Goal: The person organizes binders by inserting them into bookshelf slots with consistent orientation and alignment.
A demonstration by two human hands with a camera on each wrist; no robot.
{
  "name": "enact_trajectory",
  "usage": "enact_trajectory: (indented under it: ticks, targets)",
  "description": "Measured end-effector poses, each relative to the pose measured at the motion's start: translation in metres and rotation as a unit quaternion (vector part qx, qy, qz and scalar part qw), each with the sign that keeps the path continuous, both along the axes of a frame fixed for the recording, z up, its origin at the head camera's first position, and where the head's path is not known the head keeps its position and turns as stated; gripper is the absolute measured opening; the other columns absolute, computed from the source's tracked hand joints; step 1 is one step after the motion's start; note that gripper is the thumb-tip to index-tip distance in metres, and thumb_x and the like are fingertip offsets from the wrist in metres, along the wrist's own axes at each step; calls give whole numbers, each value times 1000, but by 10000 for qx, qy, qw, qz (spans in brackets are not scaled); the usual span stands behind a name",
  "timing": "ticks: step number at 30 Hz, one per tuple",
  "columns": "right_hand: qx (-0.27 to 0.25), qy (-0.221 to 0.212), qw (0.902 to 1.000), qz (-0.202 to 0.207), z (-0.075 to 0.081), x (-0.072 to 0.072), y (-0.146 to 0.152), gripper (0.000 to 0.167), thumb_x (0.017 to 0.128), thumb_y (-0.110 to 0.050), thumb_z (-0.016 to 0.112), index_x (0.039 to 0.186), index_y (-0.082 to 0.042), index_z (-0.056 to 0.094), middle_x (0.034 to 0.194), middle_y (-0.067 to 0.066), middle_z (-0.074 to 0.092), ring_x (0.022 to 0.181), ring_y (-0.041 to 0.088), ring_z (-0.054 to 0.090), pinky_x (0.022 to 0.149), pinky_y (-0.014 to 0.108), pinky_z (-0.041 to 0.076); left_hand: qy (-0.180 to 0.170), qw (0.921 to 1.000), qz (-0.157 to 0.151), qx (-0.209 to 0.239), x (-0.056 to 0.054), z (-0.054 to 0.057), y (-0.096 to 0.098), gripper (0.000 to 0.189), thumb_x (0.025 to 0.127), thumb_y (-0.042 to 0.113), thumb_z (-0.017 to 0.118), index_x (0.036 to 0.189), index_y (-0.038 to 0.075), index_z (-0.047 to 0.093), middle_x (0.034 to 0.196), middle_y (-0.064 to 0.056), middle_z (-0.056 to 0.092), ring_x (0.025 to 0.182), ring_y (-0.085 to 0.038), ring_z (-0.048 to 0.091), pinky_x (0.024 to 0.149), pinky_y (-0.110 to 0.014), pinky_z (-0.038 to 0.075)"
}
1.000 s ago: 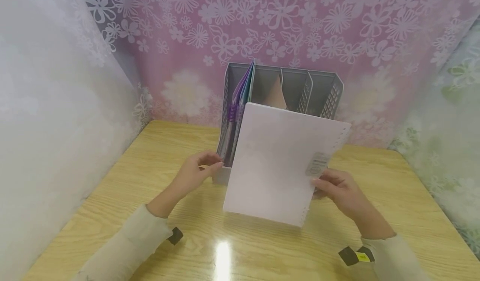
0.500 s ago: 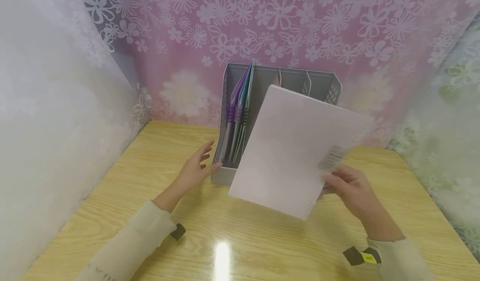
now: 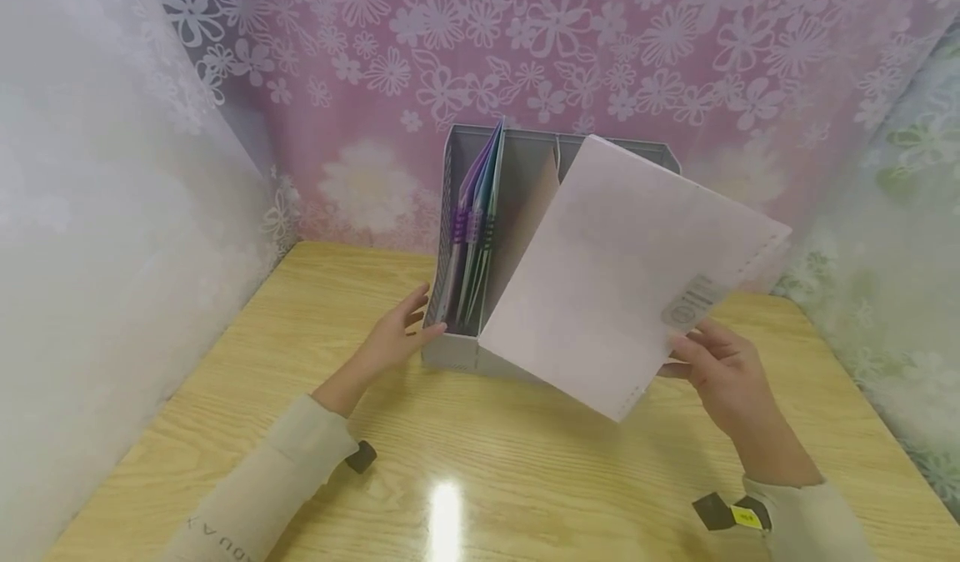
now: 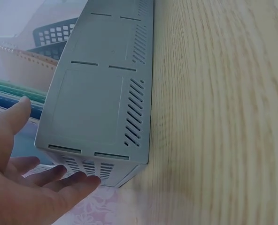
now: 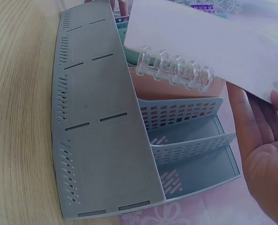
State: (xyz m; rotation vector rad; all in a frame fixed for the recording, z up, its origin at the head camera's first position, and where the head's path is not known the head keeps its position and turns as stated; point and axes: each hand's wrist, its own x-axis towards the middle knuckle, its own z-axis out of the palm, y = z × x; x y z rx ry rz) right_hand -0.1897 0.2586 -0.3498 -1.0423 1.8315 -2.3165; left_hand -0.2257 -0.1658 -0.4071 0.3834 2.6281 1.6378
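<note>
My right hand (image 3: 723, 374) pinches the right edge of a pale ring-bound notebook (image 3: 622, 270), thumb on its front. The notebook is tilted in front of a grey file organizer (image 3: 450, 352) and hides much of its right side. Clear binder rings (image 5: 174, 70) show along the notebook's edge in the right wrist view. At the organizer's left front corner is my left hand (image 3: 382, 343), thumb by the front lip and fingers loosely extended along the side. Purple and teal ring notebooks (image 3: 474, 228) stand in the left compartment. A peach notebook (image 5: 172, 86) stands in the compartment beside them.
The organizer stands on a wooden table (image 3: 360, 512) near a pink flowered curtain (image 3: 360, 112). Perforated dividers (image 5: 181, 112) separate its compartments; the two on the far side of the peach notebook hold nothing visible. Pale curtains (image 3: 127, 212) hang at both sides.
The pale notebook has moved up and to the right and turned clockwise, uncovering more of the left compartments. My left fingers have spread from a loose curl and extended along the organizer's side.
</note>
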Motion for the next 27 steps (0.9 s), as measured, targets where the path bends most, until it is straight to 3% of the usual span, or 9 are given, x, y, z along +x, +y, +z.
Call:
enact_trajectory:
  ticks: [5, 7, 13, 18, 24, 27]
  targets:
    - [34, 27, 9990, -439, 1, 2, 2, 48, 96, 20, 37, 141, 4, 45, 123, 4, 66, 103, 15, 67, 76, 29, 59, -106, 9997, -113, 172, -1, 0, 2, 76, 95, 25, 65, 154, 4, 21, 156, -19, 27, 133, -45, 39, 106, -51, 40]
    - [153, -15, 9965, -823, 3, 5, 0, 46, 97, 17, 40, 140, 4, 46, 121, 3, 67, 100, 14, 68, 76, 28, 59, -230, 9995, -140, 159, -1, 0, 1, 74, 96, 25, 64, 154, 5, 22, 158, -16, 25, 134, -43, 39, 106, -50, 40]
    - [428, -257, 9793, -1963, 8, 14, -15, 38, 96, 9, 52, 134, 4, 54, 111, -1, 71, 91, 11, 69, 72, 28, 59, -475, 9987, -186, -76, -1, 2, 0, 75, 96, 31, 62, 154, 6, 21, 159, -14, 23, 134, -40, 40, 105, -47, 42]
    - [607, -136, 9715, -2286, 9, 19, -24, 35, 95, 6, 55, 131, 6, 56, 112, -2, 71, 94, 10, 69, 70, 26, 59, -389, 9990, -154, -159, -2, 3, 3, 72, 97, 29, 61, 153, 4, 23, 156, -18, 27, 130, -42, 45, 101, -46, 45]
    - [386, 216, 9680, -2470, 9, 23, -40, 34, 95, 7, 55, 129, 8, 56, 111, 1, 71, 91, 11, 70, 70, 25, 59, -384, 9991, -63, -165, -2, 5, 4, 70, 97, 23, 62, 153, 4, 25, 155, -17, 29, 128, -41, 47, 100, -43, 47]
    - [321, 392, 9643, -2597, 9, 23, -49, 32, 95, 7, 54, 127, 10, 57, 108, 1, 71, 89, 11, 70, 70, 24, 58, -296, 9991, -157, -248, -3, 5, 4, 70, 97, 23, 61, 153, 2, 23, 155, -19, 28, 128, -42, 47, 100, -44, 47]
